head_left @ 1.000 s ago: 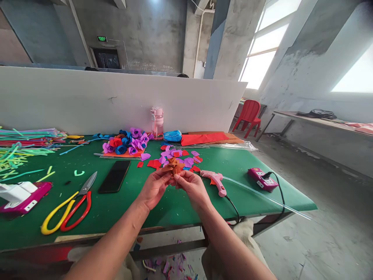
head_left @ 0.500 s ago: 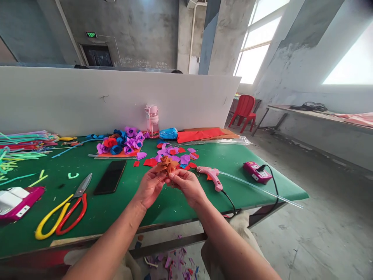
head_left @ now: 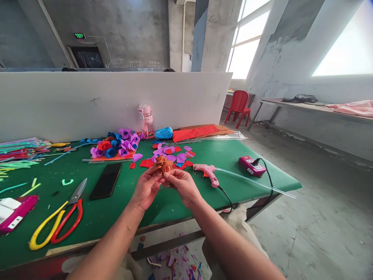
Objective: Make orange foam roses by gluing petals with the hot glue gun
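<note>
An orange-brown paper flower (head_left: 162, 164) is held up above the near part of the green table. My left hand (head_left: 148, 186) pinches its base from the left, fingers closed. From the right, my right hand (head_left: 183, 184) grips the same base, thumb and fingers pressed together close to the left thumb. Behind the flower lie loose purple and red paper petals (head_left: 181, 158). A pink glue gun (head_left: 208, 172) rests just right of my right hand, with a long clear glue stick (head_left: 256, 182) reaching from its back.
Scissors (head_left: 71, 206) with yellow and red handles and a black phone (head_left: 106, 181) lie to the left. Finished paper flowers (head_left: 116, 144) are heaped behind. A pink bottle (head_left: 146, 119) stands by the white board (head_left: 110, 103). A magenta power strip (head_left: 252, 166) sits near the right edge.
The view has turned slightly to the right, so the table's things sit further left. Both hands keep hold of the paper flower, which appears slightly turned.
</note>
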`<state>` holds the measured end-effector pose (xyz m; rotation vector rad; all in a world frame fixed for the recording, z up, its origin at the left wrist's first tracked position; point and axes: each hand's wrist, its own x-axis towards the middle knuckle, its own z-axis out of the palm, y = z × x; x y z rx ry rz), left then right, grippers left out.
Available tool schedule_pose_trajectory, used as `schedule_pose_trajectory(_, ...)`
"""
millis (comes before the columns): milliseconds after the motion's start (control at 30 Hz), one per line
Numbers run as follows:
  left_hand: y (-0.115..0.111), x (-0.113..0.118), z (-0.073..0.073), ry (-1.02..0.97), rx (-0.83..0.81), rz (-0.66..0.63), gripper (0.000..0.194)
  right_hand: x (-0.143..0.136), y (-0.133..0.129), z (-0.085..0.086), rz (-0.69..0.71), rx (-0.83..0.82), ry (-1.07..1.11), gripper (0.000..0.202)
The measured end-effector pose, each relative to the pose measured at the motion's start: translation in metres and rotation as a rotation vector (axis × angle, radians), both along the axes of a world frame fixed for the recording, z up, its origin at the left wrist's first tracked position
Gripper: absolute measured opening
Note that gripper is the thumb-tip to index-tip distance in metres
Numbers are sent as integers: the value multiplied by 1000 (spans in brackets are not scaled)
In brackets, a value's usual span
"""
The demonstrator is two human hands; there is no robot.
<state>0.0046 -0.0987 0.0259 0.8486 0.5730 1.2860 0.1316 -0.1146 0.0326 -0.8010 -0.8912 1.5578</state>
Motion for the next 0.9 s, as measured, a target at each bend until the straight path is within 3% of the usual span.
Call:
schedule_pose_trajectory(233,-1,1,2,111,40,8,29,2,2,-3,-31,-3,5,30)
schedule_pose_trajectory(467,-3,12,0,143,-15,249,29,0,3,-5,-78,-13,-73,31)
schedule_pose_trajectory(633,-6,18,0,141,-40,332,30,-5,4,-12,-59,-13,-104,32)
schedule_pose_trajectory(767,-4,16,3,144,-12,390,28,-2,6,-13,-147,186,-344,27)
schedule_pose_trajectory(900,1,6,7,170,3,438,30,41,15,1,-388,371,-664,25)
